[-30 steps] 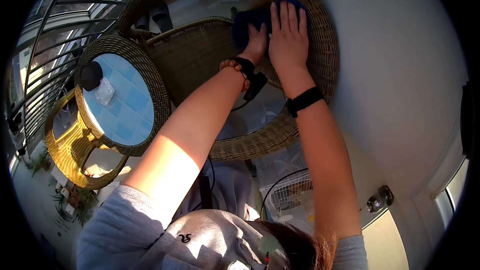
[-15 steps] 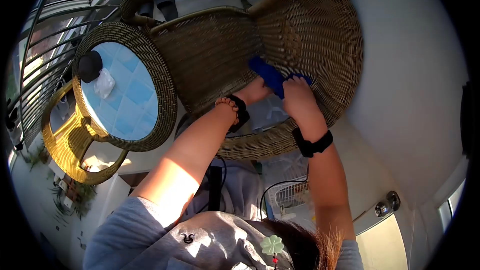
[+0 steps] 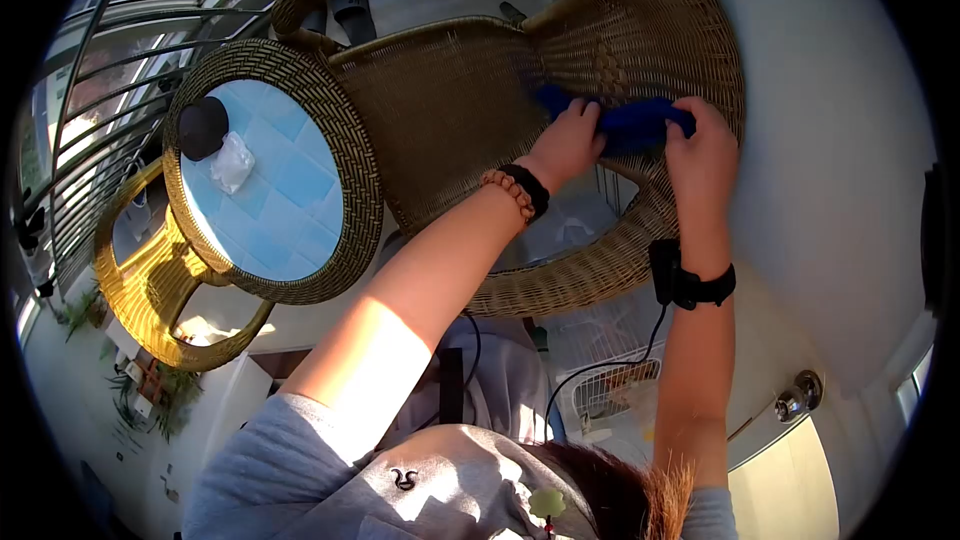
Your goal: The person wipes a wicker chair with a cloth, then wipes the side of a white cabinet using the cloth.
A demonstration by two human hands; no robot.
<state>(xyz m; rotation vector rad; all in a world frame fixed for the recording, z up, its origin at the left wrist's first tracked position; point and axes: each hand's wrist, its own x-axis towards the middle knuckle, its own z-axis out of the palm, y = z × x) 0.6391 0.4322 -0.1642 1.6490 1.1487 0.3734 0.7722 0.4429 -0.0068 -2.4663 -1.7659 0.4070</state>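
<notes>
A dark blue cloth is stretched between my two hands over the seat of a brown wicker chair. My left hand grips it near its left part, and a blurred end sticks out beyond those fingers. Pinched in my right hand is the cloth's right end, close to the chair's curved side. The cloth's exact kind is unclear. Both wrists wear black bands, and a cable runs from the right one.
Left of the chair stands a round wicker table with a blue tiled top, holding a dark rounded object and a crumpled clear plastic bag. A yellowish wicker chair sits beyond it. Below right are a white wire basket and a door knob.
Both hands have moved right and upward with the cloth. They are farther apart now, and the cloth is drawn out more level between them. The view has shifted slightly.
</notes>
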